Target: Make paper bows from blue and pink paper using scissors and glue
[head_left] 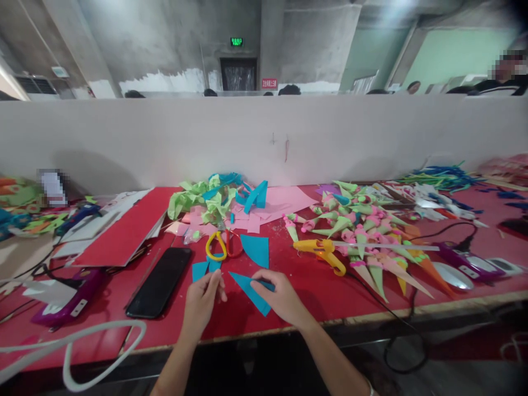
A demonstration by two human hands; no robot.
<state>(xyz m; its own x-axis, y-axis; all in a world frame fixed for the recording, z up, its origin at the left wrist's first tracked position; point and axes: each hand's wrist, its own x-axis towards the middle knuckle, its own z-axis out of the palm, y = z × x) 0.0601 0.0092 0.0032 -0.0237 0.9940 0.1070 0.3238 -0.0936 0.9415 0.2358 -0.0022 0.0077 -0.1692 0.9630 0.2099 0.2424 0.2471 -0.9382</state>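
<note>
My right hand [280, 294] grips a pointed piece of blue paper [251, 291] between thumb and fingers, just above the table's front edge. My left hand [204, 301] is closed, thumb and forefinger together; what they pinch, if anything, I cannot make out. Behind it lie smaller blue paper pieces [200, 270], partly under scissors [216, 246] with one yellow and one red handle loop. The scissors' blades are mostly hidden. Another blue paper piece [259, 250], with a curved edge, rests flat on the table beyond my right hand.
A yellow glue gun [322, 250] lies right, beside a pile of paper cones [363, 220]. Left are a black phone [159, 283], red board [127, 228] and purple power strip [78, 300]. Green paper scraps [185, 201] lie before the white partition [198, 137]. A white cable [103, 324] loops at front left.
</note>
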